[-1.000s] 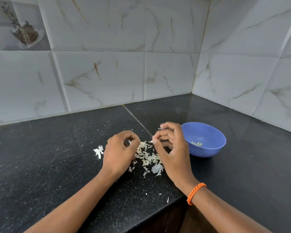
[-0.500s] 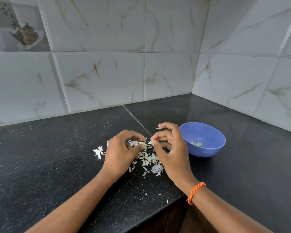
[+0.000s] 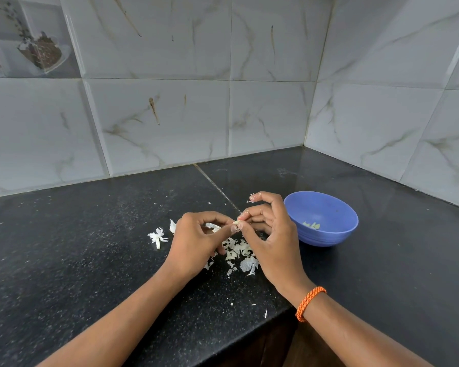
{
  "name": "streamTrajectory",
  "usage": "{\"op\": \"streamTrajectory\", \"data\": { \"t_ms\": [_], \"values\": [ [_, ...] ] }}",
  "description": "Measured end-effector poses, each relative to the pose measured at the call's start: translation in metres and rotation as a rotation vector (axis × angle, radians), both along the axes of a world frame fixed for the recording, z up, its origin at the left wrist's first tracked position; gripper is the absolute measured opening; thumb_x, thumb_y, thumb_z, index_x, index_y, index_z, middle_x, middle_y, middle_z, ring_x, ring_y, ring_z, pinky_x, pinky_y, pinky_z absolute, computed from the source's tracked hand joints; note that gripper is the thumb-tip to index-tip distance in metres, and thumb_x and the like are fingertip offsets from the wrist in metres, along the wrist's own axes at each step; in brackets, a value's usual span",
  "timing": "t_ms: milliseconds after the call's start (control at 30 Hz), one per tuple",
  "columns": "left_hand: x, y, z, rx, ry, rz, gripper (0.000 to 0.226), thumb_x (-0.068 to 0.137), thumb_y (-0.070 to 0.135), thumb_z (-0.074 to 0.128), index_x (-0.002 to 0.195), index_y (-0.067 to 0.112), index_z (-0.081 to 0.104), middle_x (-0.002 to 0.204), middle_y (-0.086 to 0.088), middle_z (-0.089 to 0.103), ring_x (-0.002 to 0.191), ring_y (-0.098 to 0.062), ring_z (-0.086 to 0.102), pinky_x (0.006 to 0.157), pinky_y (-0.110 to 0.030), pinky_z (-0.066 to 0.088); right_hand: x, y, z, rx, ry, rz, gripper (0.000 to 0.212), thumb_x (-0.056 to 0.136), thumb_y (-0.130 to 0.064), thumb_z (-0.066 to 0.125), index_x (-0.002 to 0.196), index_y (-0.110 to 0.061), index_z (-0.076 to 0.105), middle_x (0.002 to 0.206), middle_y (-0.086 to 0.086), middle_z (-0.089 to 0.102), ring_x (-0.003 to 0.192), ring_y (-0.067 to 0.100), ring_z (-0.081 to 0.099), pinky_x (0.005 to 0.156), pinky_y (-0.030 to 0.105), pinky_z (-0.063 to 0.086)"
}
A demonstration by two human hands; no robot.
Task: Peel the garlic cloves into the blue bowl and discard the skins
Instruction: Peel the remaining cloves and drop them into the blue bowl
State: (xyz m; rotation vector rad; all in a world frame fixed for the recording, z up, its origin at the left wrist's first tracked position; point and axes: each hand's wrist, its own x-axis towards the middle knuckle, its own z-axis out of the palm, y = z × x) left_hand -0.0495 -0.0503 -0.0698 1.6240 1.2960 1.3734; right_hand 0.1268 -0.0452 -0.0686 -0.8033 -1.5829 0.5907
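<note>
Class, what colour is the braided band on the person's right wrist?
Orange. The braided band circles the right wrist, seen clearly in the head view.

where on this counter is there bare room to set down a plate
Bare black counter lies left of the left hand, out to the tiled wall, and behind the blue bowl toward the corner. It is crowded between the hands, where garlic skins lie scattered.
</note>
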Motion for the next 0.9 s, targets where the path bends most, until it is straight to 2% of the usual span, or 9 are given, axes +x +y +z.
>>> {"op": "streamTrajectory", "data": {
  "t_ms": [200,300,467,667,733,833,900],
  "values": [
    [0.0001,0.0005,0.0006,0.036,-0.01,0.064,0.008,0.093,0.02,0.085,0.086,0.018,0.083,0.074,-0.003,0.079,0.056,-0.029,0.071,0.057,-0.042,0.056,0.0018,0.0016,-0.0035,-0.01,-0.049,0.018,0.041,0.099,0.001,0.067,0.133,-0.019,0.054,0.102,-0.006,0.076,0.1,0.019,0.075,0.087,0.029,0.061],
    [-0.0011,0.001,0.0008,0.059,-0.025,0.087,0.008,0.091,0.02,0.087,0.084,0.019,0.084,0.073,-0.003,0.079,0.058,-0.035,0.071,0.056,-0.044,0.056,-0.0002,0.0032,-0.0038,-0.037,-0.075,0.042,0.045,0.098,-0.005,0.071,0.136,-0.02,0.053,0.105,-0.006,0.075,0.102,0.017,0.075,0.087,0.032,0.062],
    [0.0008,-0.0011,0.002,0.05,-0.052,0.071,0.008,0.089,0.022,0.089,0.083,0.021,0.084,0.071,-0.006,0.078,0.06,-0.037,0.071,0.057,-0.036,0.053,0.0006,0.0034,-0.0032,-0.03,-0.058,0.044,0.044,0.096,-0.008,0.077,0.133,-0.019,0.056,0.1,-0.006,0.075,0.099,0.017,0.075,0.085,0.031,0.063],
    [0.0016,-0.0015,0.0012,0.078,-0.023,0.089,0.014,0.086,0.023,0.092,0.079,0.023,0.08,0.062,-0.003,0.073,0.06,-0.044,0.066,0.053,-0.045,0.052,-0.0005,0.0015,-0.0025,-0.014,-0.06,0.036,0.043,0.095,-0.01,0.079,0.132,-0.019,0.057,0.099,-0.006,0.075,0.098,0.018,0.075,0.084,0.027,0.062],
    [0.0019,-0.0019,0.0001,0.094,-0.008,0.091,0.018,0.085,0.024,0.093,0.076,0.024,0.078,0.059,-0.005,0.07,0.06,-0.046,0.064,0.052,-0.041,0.048,0.0003,0.0022,-0.0032,0.003,-0.054,0.011,0.042,0.096,-0.006,0.078,0.131,-0.018,0.058,0.098,-0.007,0.076,0.097,0.016,0.076,0.084,0.027,0.062],
    [0.0018,-0.0016,-0.0011,0.111,0.02,0.098,0.019,0.086,0.025,0.092,0.076,0.025,0.076,0.059,-0.007,0.068,0.059,-0.045,0.061,0.053,-0.037,0.045,0.0009,0.0025,-0.0035,0.026,-0.07,-0.029,0.043,0.095,-0.006,0.079,0.131,-0.018,0.058,0.097,-0.009,0.076,0.094,0.014,0.076,0.083,0.026,0.062],
    [0.0016,-0.0013,-0.0008,0.131,0.06,0.109,0.019,0.087,0.023,0.091,0.077,0.027,0.075,0.066,0.0,0.071,0.058,-0.039,0.063,0.052,-0.039,0.048,0.001,0.0031,-0.0037,0.025,-0.075,-0.045,0.044,0.094,-0.008,0.08,0.13,-0.018,0.059,0.095,-0.009,0.076,0.092,0.014,0.075,0.082,0.027,0.062]
  ]
}}
